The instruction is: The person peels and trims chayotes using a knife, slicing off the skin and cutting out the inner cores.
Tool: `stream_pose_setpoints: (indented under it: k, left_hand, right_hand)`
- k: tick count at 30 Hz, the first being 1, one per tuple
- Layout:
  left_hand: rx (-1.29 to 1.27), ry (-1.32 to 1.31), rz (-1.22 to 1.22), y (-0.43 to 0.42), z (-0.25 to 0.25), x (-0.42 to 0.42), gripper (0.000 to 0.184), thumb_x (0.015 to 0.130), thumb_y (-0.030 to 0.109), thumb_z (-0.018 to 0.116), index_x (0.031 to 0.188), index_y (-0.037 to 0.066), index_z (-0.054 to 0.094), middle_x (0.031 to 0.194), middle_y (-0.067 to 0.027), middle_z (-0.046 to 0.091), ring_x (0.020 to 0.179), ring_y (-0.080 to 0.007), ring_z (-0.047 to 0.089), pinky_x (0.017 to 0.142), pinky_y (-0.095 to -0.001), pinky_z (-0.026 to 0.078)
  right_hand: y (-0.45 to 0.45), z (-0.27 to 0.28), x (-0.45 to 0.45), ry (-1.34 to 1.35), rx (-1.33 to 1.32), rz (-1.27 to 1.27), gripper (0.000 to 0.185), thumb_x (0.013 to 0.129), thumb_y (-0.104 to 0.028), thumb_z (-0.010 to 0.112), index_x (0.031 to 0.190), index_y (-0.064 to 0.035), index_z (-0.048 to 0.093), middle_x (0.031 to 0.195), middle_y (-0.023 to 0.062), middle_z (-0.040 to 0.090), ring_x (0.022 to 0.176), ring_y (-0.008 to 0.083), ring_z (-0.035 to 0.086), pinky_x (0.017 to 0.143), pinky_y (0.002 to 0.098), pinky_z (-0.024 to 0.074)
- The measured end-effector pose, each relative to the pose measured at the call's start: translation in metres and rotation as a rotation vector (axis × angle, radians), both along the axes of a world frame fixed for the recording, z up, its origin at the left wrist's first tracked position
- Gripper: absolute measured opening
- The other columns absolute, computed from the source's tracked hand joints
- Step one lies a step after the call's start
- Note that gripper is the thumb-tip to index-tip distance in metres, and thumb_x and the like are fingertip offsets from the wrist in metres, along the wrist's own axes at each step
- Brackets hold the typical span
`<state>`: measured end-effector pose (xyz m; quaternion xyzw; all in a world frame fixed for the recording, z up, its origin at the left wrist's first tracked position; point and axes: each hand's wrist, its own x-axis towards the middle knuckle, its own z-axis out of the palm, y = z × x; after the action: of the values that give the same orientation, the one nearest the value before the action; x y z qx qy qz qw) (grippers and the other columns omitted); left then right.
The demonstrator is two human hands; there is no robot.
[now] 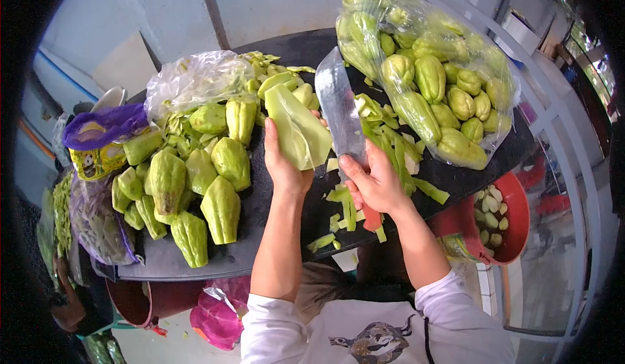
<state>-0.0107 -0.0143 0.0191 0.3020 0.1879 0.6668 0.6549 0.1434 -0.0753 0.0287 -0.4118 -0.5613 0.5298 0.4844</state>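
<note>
My left hand [286, 159] is wrapped round a peeled chayote [293, 126], its pale flat side turned up. Close beside it on the right, my right hand [374, 178] grips the red handle of a large knife [338, 97]. The wide blade points away from me, tilted slightly left, and looks wet. Green peel strips [390, 149] lie on the black table [286, 260] beneath and beyond the knife. Left of my left hand sits a pile of chayotes [166, 178], several with cut ends.
A clear plastic bag [501, 97] full of whole chayotes stands at the back right. Crumpled plastic [195, 81] and a purple mesh bag [97, 217] are at the left. A red bucket [517, 234] with pale pieces stands below the table's right edge.
</note>
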Motion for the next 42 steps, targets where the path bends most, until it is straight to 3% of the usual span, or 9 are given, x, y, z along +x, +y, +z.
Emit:
stream_pose_setpoints:
  k: [7,8,11,25,29,31,37,41,42]
  left_hand:
    - [-0.016,-0.125,-0.015,0.002,0.0,-0.002,0.066,0.095,0.061,0.046,0.136,0.01,0.05,0.124,-0.0071,0.062,0.111,-0.024,0.061,0.095,-0.0411,0.048]
    - [-0.012,-0.122,-0.008,0.002,0.001,-0.002,0.066,0.095,0.06,0.046,0.136,0.01,0.05,0.123,-0.0073,0.062,0.111,-0.0242,0.061,0.096,-0.0412,0.048]
    - [0.049,-0.124,-0.001,0.0,0.003,0.0,0.066,0.095,0.06,0.047,0.136,0.009,0.049,0.124,-0.008,0.062,0.111,-0.0247,0.061,0.095,-0.0415,0.049]
    - [0.083,-0.03,-0.131,-0.003,-0.006,0.005,0.066,0.097,0.058,0.042,0.129,0.001,0.051,0.11,-0.0182,0.065,0.097,-0.0297,0.065,0.086,-0.0415,0.053]
    - [0.154,0.167,0.161,0.013,-0.021,0.007,0.056,0.101,0.048,0.043,0.132,0.001,0.05,0.114,-0.0159,0.063,0.099,-0.0253,0.063,0.088,-0.0383,0.051]
    - [0.282,0.493,0.489,0.006,-0.004,0.017,0.053,0.104,0.044,0.041,0.134,0.0,0.049,0.116,-0.0107,0.061,0.101,-0.0186,0.06,0.089,-0.0328,0.048]
    - [0.201,0.3,0.332,0.009,-0.004,0.008,0.05,0.105,0.04,0.043,0.135,0.001,0.046,0.105,-0.0109,0.062,0.089,-0.0175,0.062,0.078,-0.03,0.051]
    - [0.106,0.266,0.264,0.009,-0.003,0.005,0.061,0.102,0.053,0.04,0.134,0.001,0.045,0.105,-0.015,0.062,0.091,-0.025,0.065,0.08,-0.0371,0.054]
    - [0.025,0.071,0.144,0.01,-0.002,0.004,0.063,0.101,0.054,0.039,0.133,0.001,0.045,0.106,-0.0154,0.063,0.092,-0.0262,0.065,0.082,-0.039,0.053]
  right_hand:
    - [-0.016,-0.012,0.007,-0.275,0.062,0.021,0.028,0.101,-0.026,0.056,0.116,-0.0035,0.051,0.063,-0.0007,0.049,0.043,0.0077,0.046,0.037,0.0257,0.0412]
    - [-0.017,-0.008,0.008,-0.335,0.016,0.016,0.027,0.099,-0.024,0.057,0.111,0.0,0.053,0.067,0.0072,0.059,0.048,0.0144,0.056,0.045,0.0326,0.0441]
    - [-0.016,-0.01,0.008,-0.355,0.124,0.039,0.028,0.099,-0.024,0.057,0.112,0.0,0.052,0.068,0.0069,0.058,0.047,0.0148,0.055,0.043,0.0321,0.0441]
    - [-0.006,0.0,-0.011,-0.092,0.009,0.107,0.032,0.102,-0.032,0.053,0.112,-0.002,0.049,0.062,0.0036,0.053,0.039,0.0121,0.051,0.036,0.0288,0.0421]
    - [-0.007,-0.002,-0.011,0.078,-0.138,0.18,0.03,0.103,-0.034,0.051,0.114,-0.0063,0.046,0.06,0.0018,0.049,0.036,0.01,0.046,0.033,0.0263,0.0415]
    - [-0.009,-0.003,-0.009,0.193,-0.223,0.239,0.028,0.103,-0.031,0.051,0.116,-0.0076,0.045,0.059,0.0018,0.047,0.036,0.009,0.043,0.033,0.026,0.0407]
    - [-0.009,0.008,0.001,0.437,-0.328,0.277,0.025,0.103,-0.029,0.051,0.118,-0.0099,0.044,0.059,0.0019,0.046,0.036,0.0078,0.04,0.033,0.0257,0.0403]
    - [0.0,0.002,0.003,0.132,-0.107,0.06,0.021,0.102,-0.026,0.053,0.11,-0.0078,0.046,0.064,0.0004,0.048,0.041,0.0084,0.046,0.037,0.0252,0.0431]
    - [0.0,0.0,0.003,0.045,-0.053,0.014,0.021,0.102,-0.024,0.054,0.11,-0.0068,0.046,0.065,0.0005,0.049,0.043,0.008,0.047,0.037,0.0254,0.0434]
